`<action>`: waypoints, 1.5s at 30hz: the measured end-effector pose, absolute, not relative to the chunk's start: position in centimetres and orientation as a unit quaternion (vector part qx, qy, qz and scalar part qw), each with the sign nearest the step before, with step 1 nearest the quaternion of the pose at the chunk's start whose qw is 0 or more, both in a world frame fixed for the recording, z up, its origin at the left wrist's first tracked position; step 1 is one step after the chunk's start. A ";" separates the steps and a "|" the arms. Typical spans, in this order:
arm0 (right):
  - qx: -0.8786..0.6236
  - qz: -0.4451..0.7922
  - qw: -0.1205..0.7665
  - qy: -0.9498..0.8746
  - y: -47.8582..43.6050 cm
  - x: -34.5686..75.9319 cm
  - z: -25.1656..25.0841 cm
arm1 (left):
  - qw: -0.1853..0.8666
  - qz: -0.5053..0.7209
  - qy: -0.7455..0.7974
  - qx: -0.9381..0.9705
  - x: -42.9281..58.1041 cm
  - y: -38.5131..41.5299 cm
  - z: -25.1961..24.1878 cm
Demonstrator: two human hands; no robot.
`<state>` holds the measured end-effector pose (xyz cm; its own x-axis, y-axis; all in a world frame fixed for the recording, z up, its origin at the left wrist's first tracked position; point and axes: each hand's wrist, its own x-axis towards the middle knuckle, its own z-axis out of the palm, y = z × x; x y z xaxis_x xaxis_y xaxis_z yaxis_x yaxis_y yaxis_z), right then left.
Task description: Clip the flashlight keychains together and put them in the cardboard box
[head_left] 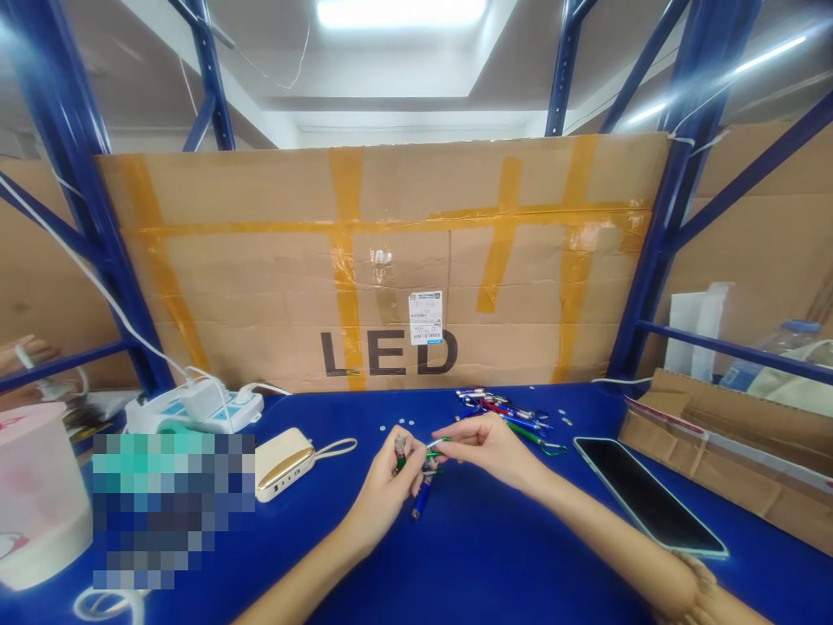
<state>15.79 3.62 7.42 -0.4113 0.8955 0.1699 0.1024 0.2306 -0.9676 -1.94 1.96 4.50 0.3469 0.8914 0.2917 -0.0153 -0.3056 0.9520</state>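
Left hand (383,496): fingers closed on a small silver-and-green metal piece (400,453). Right hand (489,449): fingers pinch a thin green wire loop (437,444). A slim blue metal cylinder (421,502) hangs between them, above the blue desk (312,564). Tiny silver discs (396,430) and a heap of colourful metal keychains (501,411) lie just beyond. Risk: a slipped pinch could drop the cylinder or fling small parts among them.

Keychain flashlight (421,501) — glossy blue metal
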 end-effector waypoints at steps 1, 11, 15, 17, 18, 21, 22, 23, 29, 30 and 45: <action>-0.368 0.491 0.402 -0.679 3.5 15.7 7.4 | 0.471 0.468 0.336 0.668 -2.0 1.9 4.4; -0.377 0.540 0.317 -0.683 2.6 14.6 7.1 | 0.075 0.379 0.264 0.884 -4.5 3.2 4.2; -0.368 0.588 0.302 -0.654 2.5 14.7 6.7 | -0.069 0.370 0.193 0.906 -4.6 3.3 4.5; -0.348 0.612 0.281 -0.652 2.4 14.7 6.8 | -0.128 0.367 0.167 0.906 -4.5 3.1 4.8; -0.339 0.626 0.268 -0.650 2.3 14.7 6.9 | -0.150 0.366 0.156 0.905 -4.5 3.0 4.9; -0.316 0.662 0.244 -0.634 1.9 14.7 7.4 | -0.180 0.364 0.140 0.903 -4.4 2.7 5.3; -0.311 0.670 0.246 -0.628 1.7 14.6 7.5 | -0.183 0.367 0.139 0.902 -4.4 2.6 5.3; -0.305 0.676 0.252 -0.622 1.5 14.6 7.5 | -0.187 0.370 0.138 0.899 -4.5 2.5 5.4; -0.289 0.661 0.291 -0.628 1.0 14.4 7.5 | -0.209 0.364 0.128 0.898 -4.8 2.4 5.5; -0.298 0.636 0.298 -0.646 0.9 14.4 7.7 | -0.196 0.361 0.138 0.901 -4.9 2.4 5.5; -0.360 0.429 0.488 -0.669 2.2 13.3 7.5 | 0.489 0.494 0.328 0.640 -1.9 1.2 4.5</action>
